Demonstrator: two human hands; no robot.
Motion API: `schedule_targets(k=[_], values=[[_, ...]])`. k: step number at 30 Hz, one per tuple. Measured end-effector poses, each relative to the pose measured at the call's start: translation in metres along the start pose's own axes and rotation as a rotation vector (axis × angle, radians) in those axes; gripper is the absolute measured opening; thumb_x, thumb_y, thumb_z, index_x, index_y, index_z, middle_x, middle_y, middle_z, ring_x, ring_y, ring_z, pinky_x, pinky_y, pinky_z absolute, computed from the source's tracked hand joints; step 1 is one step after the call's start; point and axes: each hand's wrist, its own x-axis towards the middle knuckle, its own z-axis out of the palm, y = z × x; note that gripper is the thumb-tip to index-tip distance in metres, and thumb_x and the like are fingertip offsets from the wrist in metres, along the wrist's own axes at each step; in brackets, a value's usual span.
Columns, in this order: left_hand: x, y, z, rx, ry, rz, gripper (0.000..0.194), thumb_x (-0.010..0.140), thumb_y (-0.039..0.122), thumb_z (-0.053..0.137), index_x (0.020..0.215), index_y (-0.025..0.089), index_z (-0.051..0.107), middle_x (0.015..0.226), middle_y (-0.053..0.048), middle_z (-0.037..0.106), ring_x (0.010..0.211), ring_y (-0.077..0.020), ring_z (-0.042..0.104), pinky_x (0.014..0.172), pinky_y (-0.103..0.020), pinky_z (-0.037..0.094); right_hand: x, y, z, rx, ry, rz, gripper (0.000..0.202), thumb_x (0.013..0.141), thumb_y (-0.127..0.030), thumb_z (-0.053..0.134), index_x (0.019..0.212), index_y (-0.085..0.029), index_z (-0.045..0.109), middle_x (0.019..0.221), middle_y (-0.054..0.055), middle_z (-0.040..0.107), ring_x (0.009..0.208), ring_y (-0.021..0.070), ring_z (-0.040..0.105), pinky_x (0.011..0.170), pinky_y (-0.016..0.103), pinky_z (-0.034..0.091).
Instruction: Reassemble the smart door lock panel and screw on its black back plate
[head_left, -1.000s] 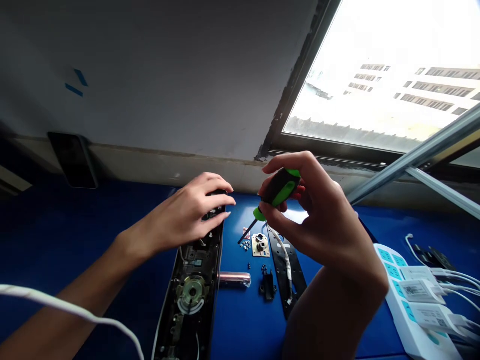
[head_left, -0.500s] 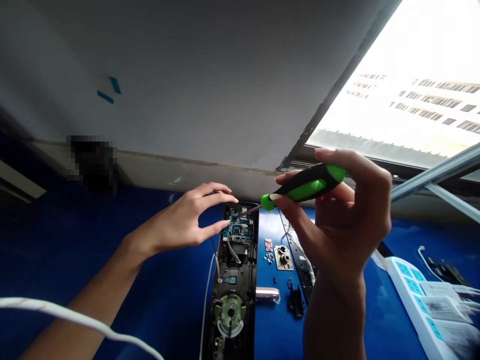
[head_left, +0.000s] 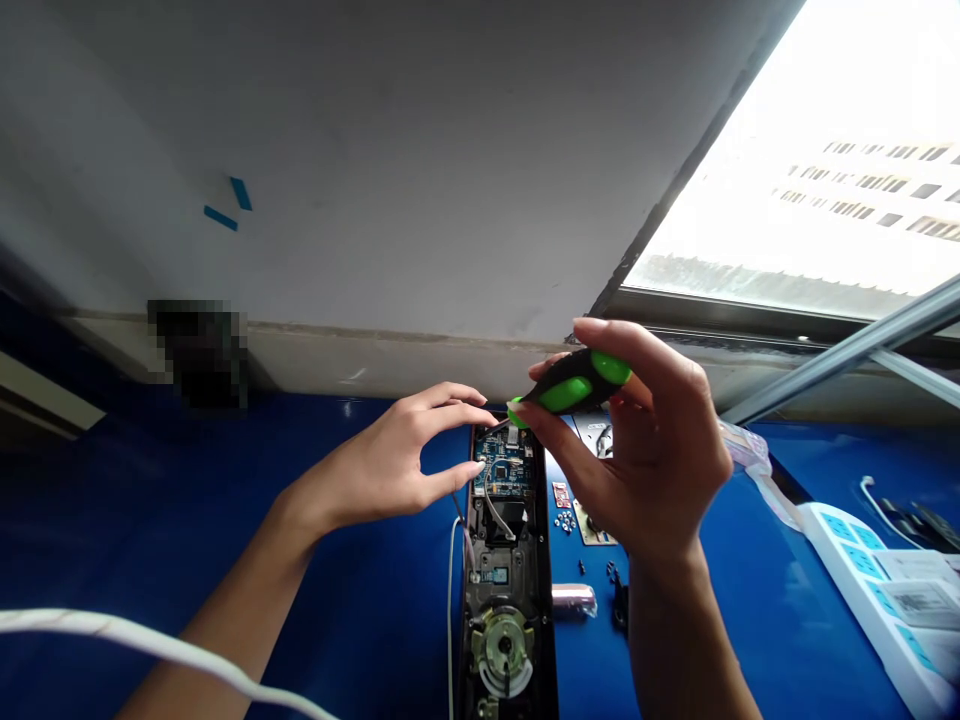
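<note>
My right hand is closed around the handle of a green and black screwdriver. The screwdriver tilts down to the left, its shaft reaching the upper left corner of a blue circuit board; the tip is hard to make out. That board lies at the far end of a long, dark, opened housing, with wires and a round metal part nearer me. My left hand has fingers and thumb apart, fingertips at the housing's left edge and the thumb at the board's side.
Right of the housing lie a small red board, several screws, a metal plate partly behind my right hand, and a pinkish cylinder. A white power strip is farther right. A white cable crosses the lower left.
The view has shifted, so the housing and left hand appear farther right and lower. My right hand has moved left with the screwdriver, its tip shifting toward the board's upper left corner.
</note>
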Motion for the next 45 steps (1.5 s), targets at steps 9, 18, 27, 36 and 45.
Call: schedule_targets(k=[9, 18, 27, 36, 45], values=[[0.004, -0.009, 0.01, -0.108, 0.021, -0.046, 0.048, 0.092, 0.035, 0.073, 0.139, 0.032, 0.063, 0.141, -0.003, 0.066, 0.12, -0.0238, 0.068, 0.106, -0.04, 0.058, 0.001, -0.002, 0.002, -0.03, -0.073, -0.042, 0.07, 0.089, -0.01, 0.072, 0.149, -0.039, 0.05, 0.132, 0.004, 0.071, 0.101, 0.0237, 0.075, 0.081, 0.043, 0.07], [0.009, -0.012, 0.017, -0.435, -0.03, -0.133, 0.057, 0.087, 0.027, 0.078, 0.142, 0.029, 0.061, 0.13, -0.005, 0.073, 0.101, -0.0205, 0.075, 0.097, -0.039, 0.063, 0.0, -0.006, 0.01, 0.015, -0.021, -0.048, 0.067, 0.086, -0.003, 0.074, 0.142, -0.036, 0.057, 0.117, 0.002, 0.074, 0.091, 0.0193, 0.073, 0.072, 0.037, 0.067], [0.009, -0.014, 0.02, -0.436, 0.001, -0.138, 0.057, 0.086, 0.028, 0.08, 0.139, 0.03, 0.063, 0.129, -0.004, 0.074, 0.098, -0.0196, 0.076, 0.094, -0.038, 0.064, 0.001, -0.009, 0.003, -0.047, -0.022, 0.122, 0.055, 0.083, -0.01, 0.077, 0.128, -0.032, 0.055, 0.112, 0.003, 0.071, 0.068, 0.0133, 0.065, 0.055, 0.032, 0.057], [0.009, -0.013, 0.019, -0.401, -0.004, -0.133, 0.056, 0.085, 0.028, 0.081, 0.138, 0.027, 0.064, 0.131, -0.006, 0.074, 0.102, -0.0214, 0.075, 0.098, -0.041, 0.063, -0.001, -0.016, 0.013, -0.244, 0.091, 0.093, 0.042, 0.085, -0.022, 0.083, 0.115, -0.031, 0.055, 0.093, -0.001, 0.07, 0.059, 0.0125, 0.061, 0.049, 0.033, 0.054], [0.008, -0.01, 0.017, -0.406, 0.01, -0.147, 0.054, 0.083, 0.028, 0.083, 0.135, 0.026, 0.067, 0.124, -0.006, 0.077, 0.105, -0.0237, 0.075, 0.099, -0.042, 0.062, 0.005, -0.018, 0.014, -0.271, 0.037, -0.016, 0.037, 0.087, -0.021, 0.081, 0.113, -0.03, 0.057, 0.085, -0.003, 0.069, 0.062, 0.0133, 0.064, 0.055, 0.032, 0.061]])
